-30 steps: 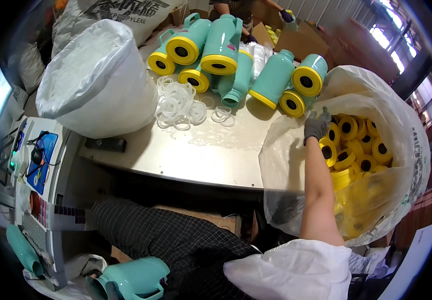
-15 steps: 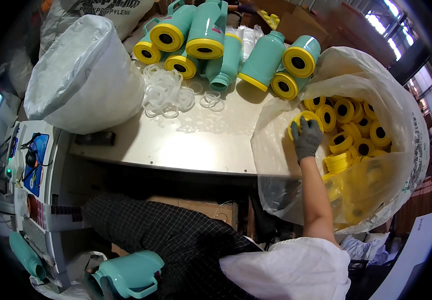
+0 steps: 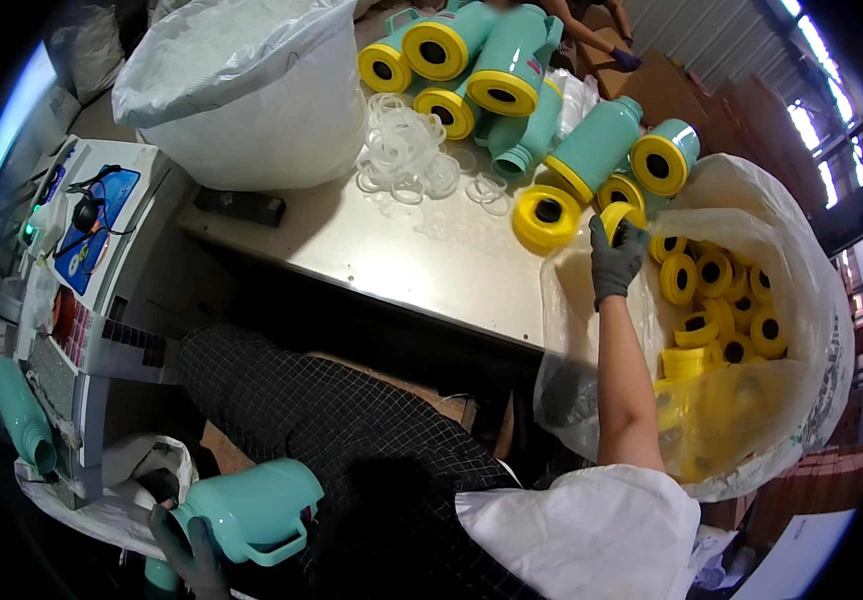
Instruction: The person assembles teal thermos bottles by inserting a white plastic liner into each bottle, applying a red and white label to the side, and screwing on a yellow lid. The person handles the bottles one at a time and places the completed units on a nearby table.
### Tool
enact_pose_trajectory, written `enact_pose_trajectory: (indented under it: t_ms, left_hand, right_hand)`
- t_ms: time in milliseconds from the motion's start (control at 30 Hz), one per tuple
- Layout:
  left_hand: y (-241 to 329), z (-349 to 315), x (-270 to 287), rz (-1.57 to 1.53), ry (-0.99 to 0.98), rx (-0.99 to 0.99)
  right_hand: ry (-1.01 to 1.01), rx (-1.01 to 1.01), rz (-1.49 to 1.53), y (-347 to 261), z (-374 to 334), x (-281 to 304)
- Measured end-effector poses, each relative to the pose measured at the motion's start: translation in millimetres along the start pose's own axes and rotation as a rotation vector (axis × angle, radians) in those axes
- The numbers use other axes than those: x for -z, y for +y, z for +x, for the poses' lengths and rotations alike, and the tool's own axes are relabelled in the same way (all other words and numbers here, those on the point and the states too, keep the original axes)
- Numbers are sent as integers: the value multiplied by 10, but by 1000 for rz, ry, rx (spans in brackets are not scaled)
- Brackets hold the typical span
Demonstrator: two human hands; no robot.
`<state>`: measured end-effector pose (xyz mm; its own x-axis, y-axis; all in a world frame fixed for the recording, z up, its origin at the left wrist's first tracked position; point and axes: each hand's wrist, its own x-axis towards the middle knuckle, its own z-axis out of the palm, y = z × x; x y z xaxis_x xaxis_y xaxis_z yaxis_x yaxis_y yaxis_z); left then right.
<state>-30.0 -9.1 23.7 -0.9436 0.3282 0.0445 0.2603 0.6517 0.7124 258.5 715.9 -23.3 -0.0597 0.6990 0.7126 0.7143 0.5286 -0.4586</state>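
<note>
My gloved right hand [image 3: 617,262] has its fingers closed on a yellow round base cap [image 3: 622,214] at the table edge of a clear plastic bag [image 3: 584,340]. Another yellow base cap [image 3: 544,222], with a dark centre, is just left of it by the jugs. At the lower left, my gloved left hand [image 3: 192,556] grips the neck end of a green plastic jug [image 3: 257,508]. This jug lies on its side against my checked trousers, handle downward. Part of the hand's grip is hard to make out.
Several green jugs with yellow bases [image 3: 512,60] lie piled along the table's far side. Clear plastic rings [image 3: 407,160] lie near a white sack [image 3: 252,120]. More yellow caps [image 3: 712,270] fill the bag. Another person's gloved hand [image 3: 625,60] shows at the back.
The view has turned, shifting the table things rightward. A yellow base cap now shows left of my right hand, where none was before. My right hand is closer to the jugs.
</note>
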Motion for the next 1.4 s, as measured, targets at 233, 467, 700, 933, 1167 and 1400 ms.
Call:
enact_pose_trajectory:
  t_ms: [233,467,700,933,1167,1400]
  left_hand:
    - [438,118,-92,-87,-28,64]
    - [-284,-421,87,-271,442,61]
    - [-262,-622,-703,-1006,680,426]
    - [-345,-641,-1145,-1191,623,534]
    - [-265,-603,-1357,-983,384,371]
    - [-318,-656,-1430,-804,367,387]
  right_hand:
    - [-173,166,363,-1229,-341,314]
    - [-1230,-1000,1701,-2628,-1886,-253]
    - [-866,544,903,-2843,-2482,-516]
    - [-1135,35,997,-3242,-2343,-475]
    - [-1016,733,1354,-3891,-1903,67]
    - [-1108,714,1400,-3775,-2005,121]
